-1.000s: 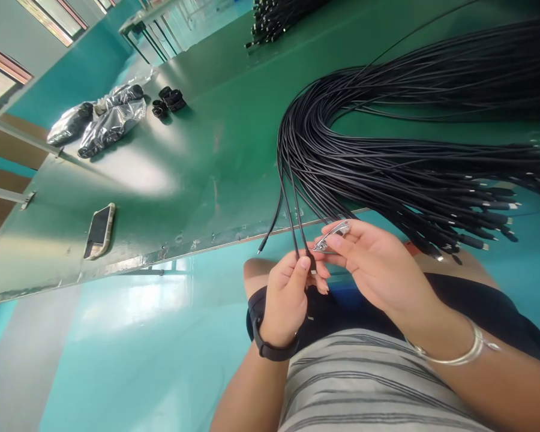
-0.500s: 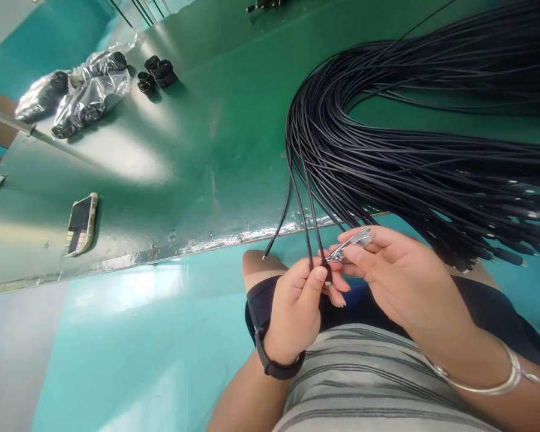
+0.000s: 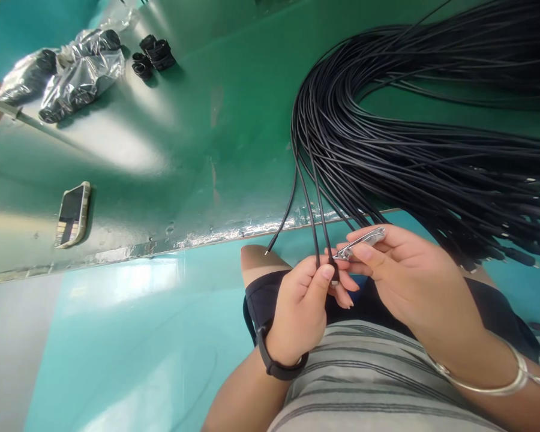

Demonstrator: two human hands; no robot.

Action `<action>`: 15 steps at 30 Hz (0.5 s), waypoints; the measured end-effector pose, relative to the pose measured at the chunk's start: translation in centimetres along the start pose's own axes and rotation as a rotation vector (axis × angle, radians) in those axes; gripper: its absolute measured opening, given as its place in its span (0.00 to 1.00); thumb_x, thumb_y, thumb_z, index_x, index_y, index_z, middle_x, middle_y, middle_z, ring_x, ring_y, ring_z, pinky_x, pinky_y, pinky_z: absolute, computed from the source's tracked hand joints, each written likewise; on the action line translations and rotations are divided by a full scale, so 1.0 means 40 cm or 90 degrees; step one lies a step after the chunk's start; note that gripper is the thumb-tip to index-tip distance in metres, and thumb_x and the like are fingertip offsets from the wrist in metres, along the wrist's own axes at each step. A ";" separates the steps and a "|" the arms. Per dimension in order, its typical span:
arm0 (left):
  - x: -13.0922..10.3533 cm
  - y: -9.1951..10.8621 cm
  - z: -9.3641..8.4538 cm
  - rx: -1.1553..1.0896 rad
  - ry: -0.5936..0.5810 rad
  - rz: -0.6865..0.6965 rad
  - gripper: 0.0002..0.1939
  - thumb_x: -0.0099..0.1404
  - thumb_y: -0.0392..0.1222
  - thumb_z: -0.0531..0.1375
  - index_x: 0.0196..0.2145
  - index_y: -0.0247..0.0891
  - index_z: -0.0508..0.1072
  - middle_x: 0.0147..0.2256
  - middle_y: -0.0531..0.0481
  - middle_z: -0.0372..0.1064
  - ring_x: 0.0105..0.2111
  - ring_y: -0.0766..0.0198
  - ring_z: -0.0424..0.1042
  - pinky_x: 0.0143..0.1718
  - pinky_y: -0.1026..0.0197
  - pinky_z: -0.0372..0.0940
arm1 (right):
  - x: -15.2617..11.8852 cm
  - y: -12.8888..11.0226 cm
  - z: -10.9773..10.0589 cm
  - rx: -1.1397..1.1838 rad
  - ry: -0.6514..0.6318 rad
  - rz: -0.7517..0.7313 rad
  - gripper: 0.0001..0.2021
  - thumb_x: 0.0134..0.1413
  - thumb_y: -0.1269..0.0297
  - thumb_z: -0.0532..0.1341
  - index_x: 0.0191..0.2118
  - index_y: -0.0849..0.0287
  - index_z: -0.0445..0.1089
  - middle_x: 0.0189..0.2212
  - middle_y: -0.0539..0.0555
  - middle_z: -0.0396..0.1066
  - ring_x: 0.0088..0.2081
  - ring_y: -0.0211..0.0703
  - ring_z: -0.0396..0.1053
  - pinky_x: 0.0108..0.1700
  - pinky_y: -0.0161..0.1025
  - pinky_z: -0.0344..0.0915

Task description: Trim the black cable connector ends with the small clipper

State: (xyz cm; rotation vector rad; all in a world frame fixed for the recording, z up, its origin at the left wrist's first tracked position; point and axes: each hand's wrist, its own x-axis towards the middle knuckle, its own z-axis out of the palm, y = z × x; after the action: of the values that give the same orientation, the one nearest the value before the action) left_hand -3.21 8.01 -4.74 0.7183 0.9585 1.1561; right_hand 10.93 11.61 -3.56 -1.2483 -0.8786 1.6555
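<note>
My left hand (image 3: 303,300) is closed on the black cables (image 3: 323,216), pinching one by its dark connector end (image 3: 335,275) between thumb and fingers. A silver nail clipper (image 3: 362,242) sits in my right hand (image 3: 414,276), held between thumb and fingers. Its jaw end meets the cable just above the connector; whether the jaws bite anything is too small to tell. Both hands are over my lap, just off the table's front edge. Beside my left hand, a loose cable end with a small metal tip (image 3: 270,246) hangs past the edge.
A thick bundle of black cables (image 3: 342,102) loops across the right of the green table (image 3: 234,138), its connector ends hanging over the front edge. Plastic bags of black parts (image 3: 81,78) and small coiled black pieces (image 3: 155,55) lie far left. A phone (image 3: 73,215) lies near the left front.
The view has shifted slightly, so the table's things appear a little higher. Both hands keep the same hold, with the clipper still against the cable beside the connector.
</note>
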 end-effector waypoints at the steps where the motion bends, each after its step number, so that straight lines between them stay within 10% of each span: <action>1: 0.000 0.000 0.001 -0.006 -0.002 -0.001 0.12 0.74 0.45 0.57 0.42 0.34 0.75 0.31 0.52 0.74 0.25 0.73 0.71 0.30 0.70 0.68 | 0.001 0.001 0.000 -0.006 0.012 -0.003 0.10 0.57 0.55 0.68 0.40 0.53 0.73 0.32 0.50 0.76 0.30 0.41 0.75 0.32 0.39 0.78; 15: 0.009 0.017 0.023 -0.043 0.101 -0.122 0.18 0.60 0.45 0.70 0.29 0.36 0.63 0.25 0.50 0.77 0.21 0.67 0.76 0.20 0.71 0.67 | -0.014 -0.005 0.006 0.079 0.013 0.018 0.09 0.55 0.53 0.69 0.38 0.48 0.73 0.31 0.50 0.76 0.34 0.44 0.77 0.36 0.39 0.78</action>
State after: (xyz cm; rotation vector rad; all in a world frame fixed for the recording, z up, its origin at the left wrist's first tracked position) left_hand -2.62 8.55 -3.85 0.4745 1.0908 1.0826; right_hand 10.81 11.14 -3.12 -1.1953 -0.7369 1.6909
